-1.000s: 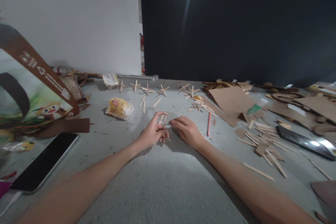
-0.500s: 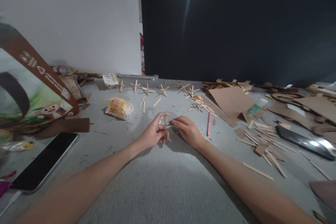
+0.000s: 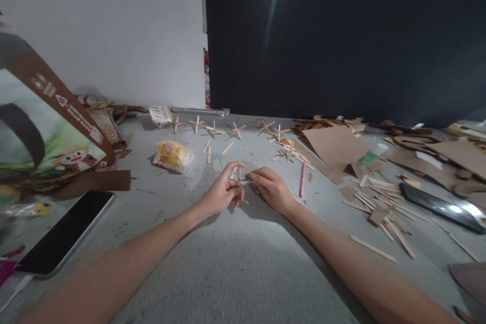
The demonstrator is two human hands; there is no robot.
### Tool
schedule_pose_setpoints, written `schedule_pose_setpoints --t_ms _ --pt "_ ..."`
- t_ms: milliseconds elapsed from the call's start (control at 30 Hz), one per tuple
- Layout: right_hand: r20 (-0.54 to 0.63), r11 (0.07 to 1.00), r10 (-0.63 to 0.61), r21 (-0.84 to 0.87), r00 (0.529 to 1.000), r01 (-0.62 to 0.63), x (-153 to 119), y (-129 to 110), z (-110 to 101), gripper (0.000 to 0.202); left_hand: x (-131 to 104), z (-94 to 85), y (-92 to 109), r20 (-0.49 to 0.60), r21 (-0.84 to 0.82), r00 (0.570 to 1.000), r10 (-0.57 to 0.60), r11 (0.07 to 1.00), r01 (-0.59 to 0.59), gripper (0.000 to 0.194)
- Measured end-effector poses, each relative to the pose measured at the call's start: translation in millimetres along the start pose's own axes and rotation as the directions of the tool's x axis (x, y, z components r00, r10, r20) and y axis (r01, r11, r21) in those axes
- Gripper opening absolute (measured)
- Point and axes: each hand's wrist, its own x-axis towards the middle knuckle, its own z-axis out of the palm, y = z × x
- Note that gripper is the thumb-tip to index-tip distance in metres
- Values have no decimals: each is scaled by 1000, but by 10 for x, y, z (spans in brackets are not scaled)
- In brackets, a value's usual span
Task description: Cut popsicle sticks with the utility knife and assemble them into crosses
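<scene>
Near the middle of the grey table, my left hand (image 3: 222,191) grips small wooden sticks (image 3: 239,172) between thumb and fingers, the sticks pointing upward. Close on its right, my right hand (image 3: 272,188) is pinched round a thin dark tool (image 3: 246,178), whose tip reaches the sticks. The tool's exact kind is too small to tell. Beyond the hands lie a loose stick (image 3: 227,148) and several crossed stick pieces, one of them a small cross (image 3: 196,124). A red patterned pen-like stick (image 3: 302,179) lies right of my right hand.
A yellow wrapped packet (image 3: 172,156) lies left of centre. At the left are a phone (image 3: 65,233) and a large printed bag (image 3: 56,126). Cardboard (image 3: 334,147), a pile of sticks (image 3: 391,220) and a dark glossy object (image 3: 442,206) lie at the right.
</scene>
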Motion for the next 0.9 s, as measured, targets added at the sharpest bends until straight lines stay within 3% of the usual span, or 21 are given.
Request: schedule_pose_setpoints --t_ms 200,467,900 --pt "55 1000 -19 4 998 19 -31 18 10 31 26 5 -76 14 58 1000 -15 998 14 73" --pt "12 1000 10 22 1000 -10 -5 2 13 32 11 21 6 3 -25 1000 0 1000 0 64" --pt "-8 998 50 37 999 -50 10 1 6 34 -21 43 78 -44 -26 998 32 999 -34 59"
